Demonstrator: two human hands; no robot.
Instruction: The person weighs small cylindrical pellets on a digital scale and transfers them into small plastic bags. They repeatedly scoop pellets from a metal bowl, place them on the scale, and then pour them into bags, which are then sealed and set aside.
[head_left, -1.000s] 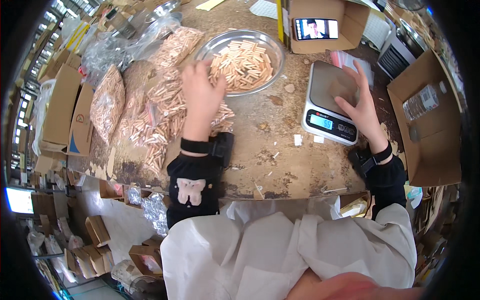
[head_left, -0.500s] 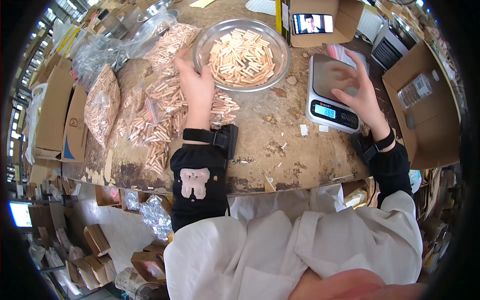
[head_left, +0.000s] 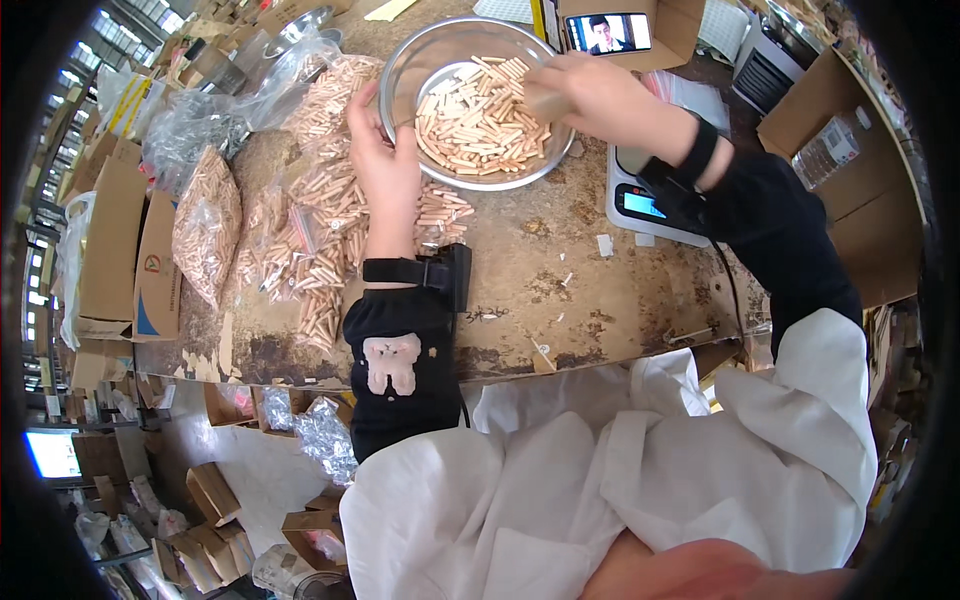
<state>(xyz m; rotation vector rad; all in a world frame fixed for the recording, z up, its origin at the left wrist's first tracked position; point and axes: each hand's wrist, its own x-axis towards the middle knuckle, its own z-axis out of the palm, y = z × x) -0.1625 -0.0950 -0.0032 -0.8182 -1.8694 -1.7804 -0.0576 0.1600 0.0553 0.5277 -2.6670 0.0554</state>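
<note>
A round metal bowl (head_left: pixel 402 70) holds many short wooden dowels (head_left: pixel 483 125) and seems slightly tilted. At its left rim is my left hand (head_left: pixel 385 170), thumb on the near side and fingers round the outside, gripping it. Over the bowl's right side reaches my right hand (head_left: pixel 600 100); its fingertips are smeared by motion, so I cannot make out whether they hold anything. A digital scale (head_left: pixel 630 200) with a lit display sits under my right forearm, its plate mostly hidden.
Loose dowels (head_left: pixel 320 250) and a filled clear bag (head_left: pixel 207 225) lie left of the bowl. Cardboard boxes (head_left: pixel 105 240) stand at the left. A phone (head_left: pixel 608 34) leans in a box behind the scale. Another open carton (head_left: pixel 870 230), holding a plastic bottle (head_left: pixel 825 150), is at the right.
My right hand has moved left from above the scale to the bowl's right side. The bowl has shifted and tipped a little, with dowels away from its left wall. My left hand stays at the rim.
</note>
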